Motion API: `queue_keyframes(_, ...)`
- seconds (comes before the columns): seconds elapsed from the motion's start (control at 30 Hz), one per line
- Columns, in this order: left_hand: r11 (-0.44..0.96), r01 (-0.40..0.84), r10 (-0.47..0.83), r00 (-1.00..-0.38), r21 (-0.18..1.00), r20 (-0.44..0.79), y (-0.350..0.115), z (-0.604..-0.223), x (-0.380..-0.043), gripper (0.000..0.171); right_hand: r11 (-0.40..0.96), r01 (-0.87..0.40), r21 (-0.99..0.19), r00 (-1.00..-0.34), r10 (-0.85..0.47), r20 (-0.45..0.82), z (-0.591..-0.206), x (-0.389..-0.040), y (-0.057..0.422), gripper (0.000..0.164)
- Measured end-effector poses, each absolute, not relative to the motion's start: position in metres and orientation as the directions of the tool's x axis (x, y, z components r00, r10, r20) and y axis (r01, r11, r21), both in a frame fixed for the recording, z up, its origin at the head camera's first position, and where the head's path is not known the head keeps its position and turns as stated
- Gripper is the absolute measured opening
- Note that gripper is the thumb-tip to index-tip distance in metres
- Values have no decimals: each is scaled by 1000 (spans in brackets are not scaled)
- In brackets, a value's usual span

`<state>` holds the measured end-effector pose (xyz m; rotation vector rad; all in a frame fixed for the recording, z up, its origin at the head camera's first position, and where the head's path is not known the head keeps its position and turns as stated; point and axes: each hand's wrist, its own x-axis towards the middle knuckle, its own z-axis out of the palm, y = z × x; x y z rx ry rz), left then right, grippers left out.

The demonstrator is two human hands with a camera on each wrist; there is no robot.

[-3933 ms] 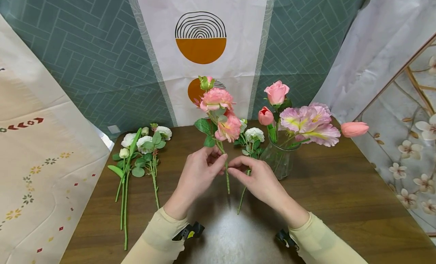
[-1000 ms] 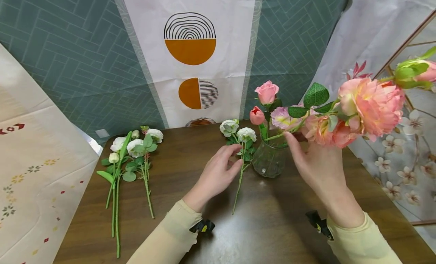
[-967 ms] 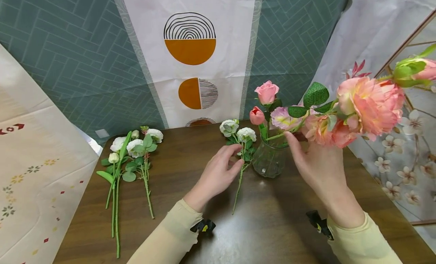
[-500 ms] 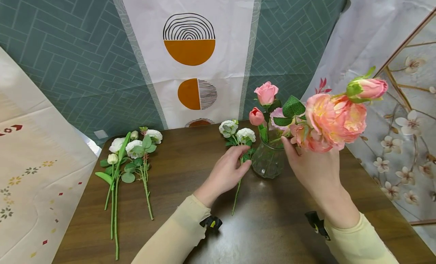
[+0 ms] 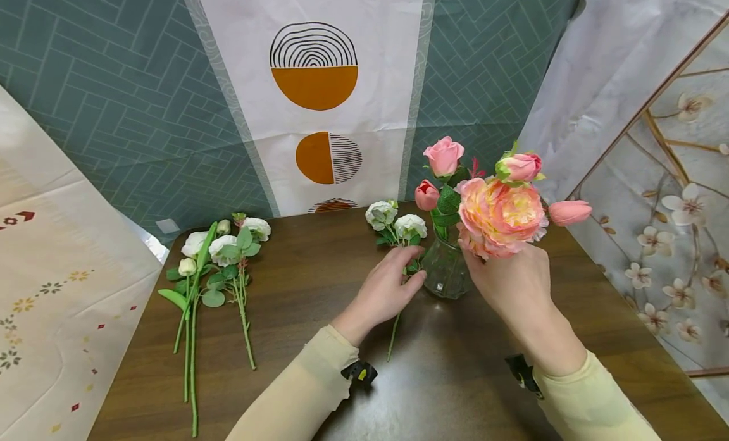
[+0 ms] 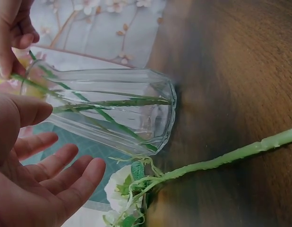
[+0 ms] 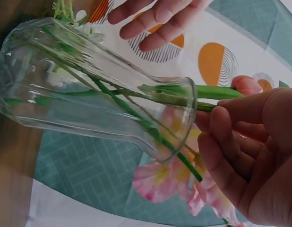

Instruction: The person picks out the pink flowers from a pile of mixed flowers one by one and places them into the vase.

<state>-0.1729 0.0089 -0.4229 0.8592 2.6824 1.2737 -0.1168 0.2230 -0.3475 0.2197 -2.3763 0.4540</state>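
My right hand (image 5: 515, 289) pinches the green stem (image 7: 207, 106) of a pink artificial peony (image 5: 501, 216) at the mouth of a clear glass vase (image 5: 447, 273). In the right wrist view, that stem runs down inside the glass. The peony's bloom hides part of my right fingers in the head view. Also in the vase stand a pink rose (image 5: 444, 155), pink tulips (image 5: 569, 212) and a pink-purple flower (image 7: 158, 177). To the vase's left, my left hand (image 5: 384, 289) hovers with fingers relaxed, holding nothing.
Beneath my left hand lies a stem with white flowers (image 5: 410, 226). Several white-flowered stems (image 5: 228, 248) rest at the left of the brown wooden table (image 5: 307, 270). Patterned cloths (image 5: 484, 68) hang behind and on both sides.
The peony has swung left and more upright, over the vase mouth, with its stem deeper in the glass. My left hand has shifted slightly right towards the vase.
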Motion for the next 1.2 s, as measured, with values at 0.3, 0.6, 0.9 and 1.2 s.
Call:
queue_keyframes(0.3, 501, 459, 508, -842, 734, 181, 10, -421, -171, 47, 932, -272, -240, -768, -59, 638, -352, -125, 223, 26)
queue_keyframes(0.6, 491, 461, 520, -836, 739, 176, 12, -422, -172, 47, 934, -265, -239, -799, -74, 597, -355, -126, 223, 22)
queue_keyframes(0.9, 482, 452, 526, -834, 750, 164, 12, -424, -172, 48, 924, -284, -256, -811, -89, 578, -362, -126, 224, 30)
queue_keyframes(1.2, 494, 458, 524, -835, 740, 168, 11, -425, -173, 48, 930, -225, -292, -852, -42, 522, -368, -130, 223, 30)
